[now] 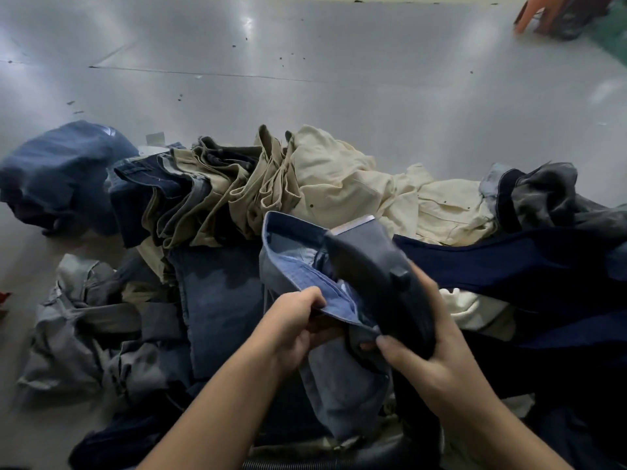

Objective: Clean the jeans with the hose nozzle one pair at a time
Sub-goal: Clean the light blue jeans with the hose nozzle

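hands (298,327): 2 | hose nozzle (380,283): 1 | jeans heap (217,198): 1, pairs uncountable | table (305,62): 1

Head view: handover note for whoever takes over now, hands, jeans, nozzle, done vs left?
Left hand: pinching the waistband of the blue jeans, holding it open.
Right hand: gripping the dark hose nozzle, its mouth pointed into the waistband.
Pile of trousers: khaki, cream, denim and grey pairs heaped on the metal table.
Done: cannot tell which pairs are cleaned.
Left: finish this pair, then the others one at a time.

Grey table (339,45) under heaped jeans (217,184)
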`<state>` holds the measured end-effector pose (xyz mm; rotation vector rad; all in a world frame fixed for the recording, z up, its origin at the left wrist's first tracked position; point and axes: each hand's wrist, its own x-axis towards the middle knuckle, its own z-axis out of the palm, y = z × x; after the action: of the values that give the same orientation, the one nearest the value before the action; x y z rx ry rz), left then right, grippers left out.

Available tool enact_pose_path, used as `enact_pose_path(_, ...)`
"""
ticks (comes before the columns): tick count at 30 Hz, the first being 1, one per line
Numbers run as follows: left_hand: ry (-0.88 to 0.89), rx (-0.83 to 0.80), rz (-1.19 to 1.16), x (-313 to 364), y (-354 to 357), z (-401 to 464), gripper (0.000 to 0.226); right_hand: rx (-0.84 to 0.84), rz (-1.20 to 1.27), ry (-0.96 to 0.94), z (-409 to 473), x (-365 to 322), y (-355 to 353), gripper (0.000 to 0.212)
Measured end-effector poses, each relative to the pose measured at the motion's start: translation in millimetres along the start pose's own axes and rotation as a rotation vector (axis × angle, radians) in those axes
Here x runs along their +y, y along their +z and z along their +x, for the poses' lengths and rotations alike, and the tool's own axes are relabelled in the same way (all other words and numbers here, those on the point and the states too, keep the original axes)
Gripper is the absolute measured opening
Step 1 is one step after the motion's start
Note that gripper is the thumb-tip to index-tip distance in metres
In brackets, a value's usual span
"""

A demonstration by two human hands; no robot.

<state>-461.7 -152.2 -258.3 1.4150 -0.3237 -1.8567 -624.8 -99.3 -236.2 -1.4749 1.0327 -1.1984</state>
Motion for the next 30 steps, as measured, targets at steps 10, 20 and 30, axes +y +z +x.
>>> enact_pose_path(10,0.256,-0.320,-0.447,-9.2,7.1,-14.9,0.027,0.376,0.241,0.284,-13.3,13.8,-4.0,0.060)
enact_pose_path(20,0.251,-0.020,-0.372,10.3,-0.3,-2.5,0.048,0.111,0.380,0.377,-13.3,-9.4,-29.6,0.049)
enact_pose_path(30,0.507,-0.112,-0.221,1.5,2.5,-7.9,0.049,-0.413,0.499,0.434,-12.9,-19.9,-27.3,0.056)
